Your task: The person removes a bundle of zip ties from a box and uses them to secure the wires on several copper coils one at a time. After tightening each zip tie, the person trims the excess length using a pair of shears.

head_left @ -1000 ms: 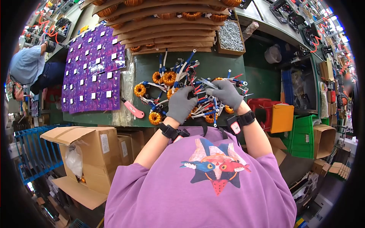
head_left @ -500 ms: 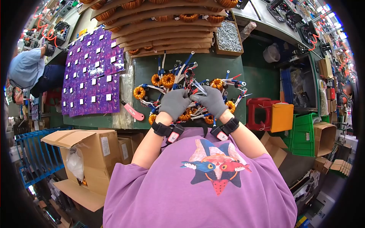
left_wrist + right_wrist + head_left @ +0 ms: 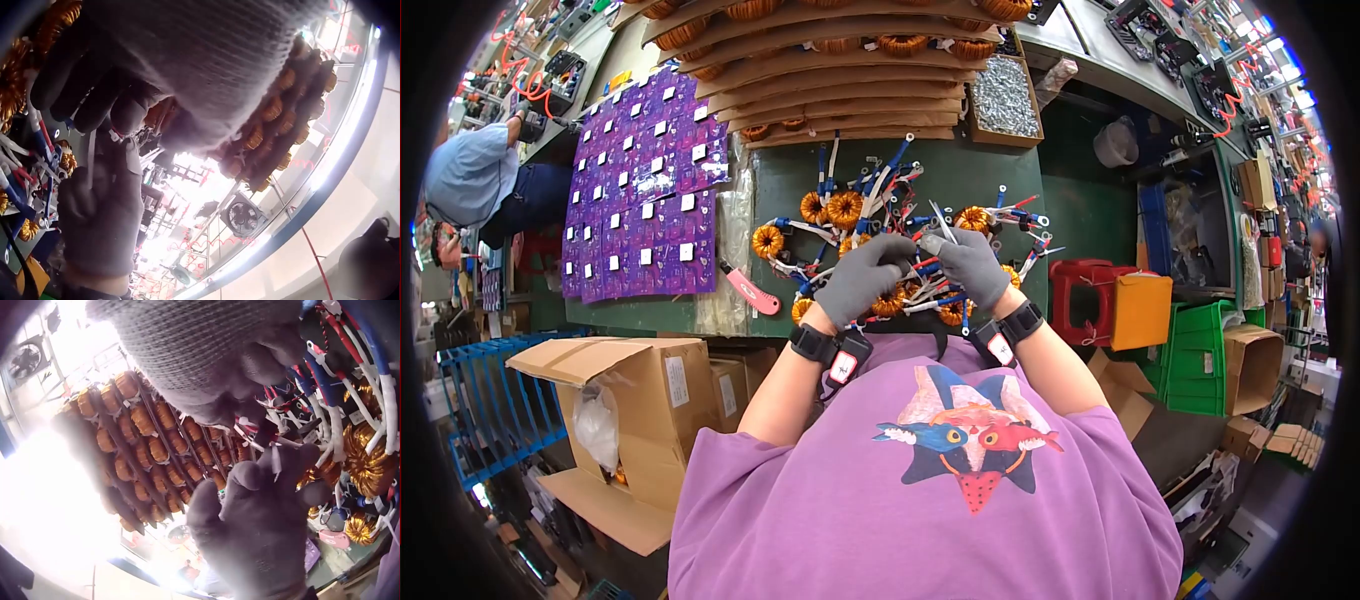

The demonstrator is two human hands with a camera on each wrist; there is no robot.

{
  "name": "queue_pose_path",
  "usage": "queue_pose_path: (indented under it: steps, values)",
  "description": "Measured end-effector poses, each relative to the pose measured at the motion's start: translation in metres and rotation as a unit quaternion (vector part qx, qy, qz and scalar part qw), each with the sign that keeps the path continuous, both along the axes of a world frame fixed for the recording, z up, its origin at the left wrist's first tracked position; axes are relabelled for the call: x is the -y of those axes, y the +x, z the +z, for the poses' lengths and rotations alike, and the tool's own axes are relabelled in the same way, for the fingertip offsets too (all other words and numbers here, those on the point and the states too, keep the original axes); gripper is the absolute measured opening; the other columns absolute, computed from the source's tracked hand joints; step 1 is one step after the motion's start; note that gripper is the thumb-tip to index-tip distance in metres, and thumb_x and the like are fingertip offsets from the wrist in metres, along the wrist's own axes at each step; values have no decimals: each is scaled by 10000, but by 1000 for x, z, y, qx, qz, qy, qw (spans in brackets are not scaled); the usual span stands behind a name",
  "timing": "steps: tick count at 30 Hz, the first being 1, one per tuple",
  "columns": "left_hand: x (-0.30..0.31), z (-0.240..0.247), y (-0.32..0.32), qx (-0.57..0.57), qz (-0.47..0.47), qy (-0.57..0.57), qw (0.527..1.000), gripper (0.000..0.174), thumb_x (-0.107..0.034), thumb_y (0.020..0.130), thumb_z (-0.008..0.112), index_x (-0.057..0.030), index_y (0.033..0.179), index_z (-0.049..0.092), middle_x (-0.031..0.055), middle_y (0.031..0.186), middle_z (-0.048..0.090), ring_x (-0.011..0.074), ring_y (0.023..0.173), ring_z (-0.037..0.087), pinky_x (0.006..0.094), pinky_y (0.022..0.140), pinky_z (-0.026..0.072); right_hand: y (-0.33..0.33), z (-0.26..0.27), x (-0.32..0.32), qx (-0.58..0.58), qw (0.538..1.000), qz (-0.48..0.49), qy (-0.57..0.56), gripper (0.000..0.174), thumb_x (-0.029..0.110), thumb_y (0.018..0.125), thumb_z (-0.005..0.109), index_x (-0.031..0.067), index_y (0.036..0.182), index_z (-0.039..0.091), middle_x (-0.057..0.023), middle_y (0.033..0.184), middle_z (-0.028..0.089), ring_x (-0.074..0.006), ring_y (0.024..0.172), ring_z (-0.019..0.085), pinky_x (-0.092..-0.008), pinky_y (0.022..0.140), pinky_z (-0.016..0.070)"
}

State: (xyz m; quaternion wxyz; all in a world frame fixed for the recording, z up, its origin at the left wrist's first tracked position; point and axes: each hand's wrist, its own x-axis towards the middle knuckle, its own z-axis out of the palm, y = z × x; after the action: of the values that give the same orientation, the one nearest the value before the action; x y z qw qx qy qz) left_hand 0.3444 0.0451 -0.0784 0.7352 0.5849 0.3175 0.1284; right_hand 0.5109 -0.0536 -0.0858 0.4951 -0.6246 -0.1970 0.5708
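In the head view, the gloved left hand [image 3: 865, 278] is bent toward the gloved right hand [image 3: 975, 268], close above a heap of orange ring coils [image 3: 844, 209] with blue, white and red leads. Thin pale strips [image 3: 941, 222] stick up from the right hand's curled fingers. The left wrist view has a pale strip [image 3: 92, 159] along the right hand [image 3: 103, 212]. A short white piece [image 3: 275, 460] shows at the left hand's [image 3: 253, 519] fingertips in the right wrist view. Fingers partly hide the contact between the hands and the leads.
Stacked cardboard layers with coils [image 3: 830, 88] stand at the back, beside a box of small metal parts [image 3: 1005, 95]. Purple sheets [image 3: 645, 195] and a pink-handled tool [image 3: 750, 291] lie left. A red stool [image 3: 1080, 300] stands right; an open carton [image 3: 635, 400] is lower left.
The hands came together over the heap, then separated slightly. The right hand is further left than a second ago, and the pale strips now point more upright.
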Motion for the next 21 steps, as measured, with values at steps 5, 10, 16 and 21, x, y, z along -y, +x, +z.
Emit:
queue_pose_path:
  steps: [5, 10, 16, 21]
  values:
    - [6, -11, 1, -48, -38, 249, 966, 181, -117, 763, 690, -20, 915, 674, 54, 869, 650, 134, 785, 614, 282, 699, 488, 1, 6, 0, -31, 999, -25, -2, 236, 254, 856, 658, 38, 950, 668, 80, 601, 482, -14, 491, 374, -197, 430, 252]
    - [-7, -3, 11, -144, 2, 67, 987, 169, -155, 733, 731, -18, 822, 686, 41, 753, 660, 104, 687, 590, 253, 646, 465, 9, -3, 3, -155, 988, -26, 7, 234, 209, 844, 678, 27, 982, 624, 83, 555, 409, -17, 418, 326, -195, 390, 200]
    - [-9, -3, 12, -121, -19, 53, 991, 200, -192, 762, 710, -8, 837, 684, 34, 718, 644, 98, 623, 577, 235, 571, 449, 14, -5, 3, -177, 984, -15, 8, 256, 196, 832, 691, 14, 993, 612, 76, 571, 419, -19, 429, 338, -194, 394, 220]
    - [4, -2, 21, -165, 3, 222, 961, 227, -213, 761, 707, -7, 850, 674, 70, 743, 658, 117, 666, 595, 263, 618, 469, 9, 3, -3, -42, 999, 0, 13, 280, 194, 813, 706, -9, 993, 637, 31, 666, 537, -51, 559, 475, -210, 488, 361]
